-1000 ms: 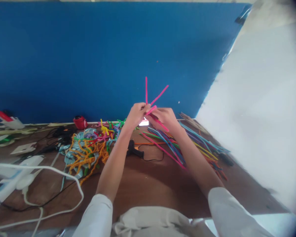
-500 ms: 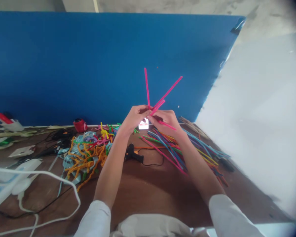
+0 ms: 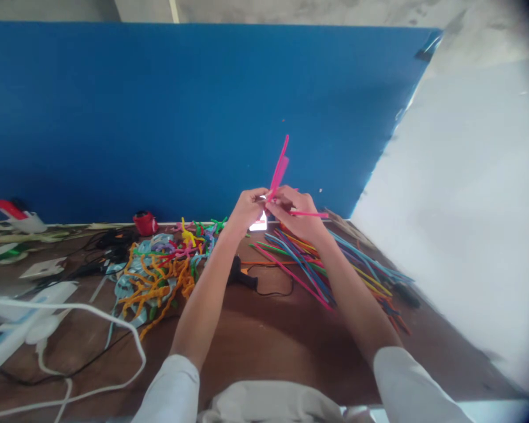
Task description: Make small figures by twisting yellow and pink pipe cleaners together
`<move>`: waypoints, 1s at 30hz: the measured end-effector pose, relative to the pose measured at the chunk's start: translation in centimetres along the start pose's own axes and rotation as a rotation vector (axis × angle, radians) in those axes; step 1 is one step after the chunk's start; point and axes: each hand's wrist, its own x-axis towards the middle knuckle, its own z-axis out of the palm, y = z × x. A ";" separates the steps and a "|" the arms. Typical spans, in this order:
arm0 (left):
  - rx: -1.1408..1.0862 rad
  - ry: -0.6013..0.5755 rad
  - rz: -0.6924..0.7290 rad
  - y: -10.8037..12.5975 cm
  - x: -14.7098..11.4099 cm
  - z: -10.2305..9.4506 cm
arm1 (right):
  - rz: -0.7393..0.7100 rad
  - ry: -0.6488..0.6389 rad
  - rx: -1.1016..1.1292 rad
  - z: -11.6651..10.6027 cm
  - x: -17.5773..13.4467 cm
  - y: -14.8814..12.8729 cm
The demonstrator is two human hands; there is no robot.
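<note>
Both hands [image 3: 248,208] pinched pink fuzzy stems [image 3: 281,169] higher in view than the black glue gun [image 3: 245,280]; tangled orange stems [image 3: 155,291] lay left of it, straight coloured stems [image 3: 305,269] right.

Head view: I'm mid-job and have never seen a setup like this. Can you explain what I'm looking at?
There is no machine: these are a person's two bare hands. The camera is worn on that person's head, looking forward and down, so the forearms reach away from you.

The left hand and right hand meet, holding pink stems between their fingertips. Some point upward; one sticks out to the right. Exactly how each finger grips is too small to tell.

On the brown table, a tangle of orange and other coloured pieces lies left, and loose coloured stems lie right. Between them is a black gun-shaped tool. White cable loops at far left, and a blue panel stands behind.
</note>
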 end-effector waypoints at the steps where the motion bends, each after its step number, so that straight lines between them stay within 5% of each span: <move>1: 0.000 0.030 -0.005 0.1 0.0 0.1 | 0.000 -0.025 -0.002 0.0 0.0 -0.1; 6: -0.003 0.094 -0.034 0.7 -0.1 0.5 | -0.009 -0.032 0.036 -0.1 0.2 -0.3; 17: -0.020 -0.275 -0.007 1.1 -0.4 -0.3 | -0.034 0.067 0.070 -1.1 0.4 0.1; 26: -0.069 -0.431 0.092 1.1 -0.7 -1.0 | 0.086 0.263 0.074 -1.4 0.2 -0.3; 30: 0.024 -0.389 0.099 1.5 -0.9 -1.4 | 0.121 0.222 0.125 -1.4 0.2 0.0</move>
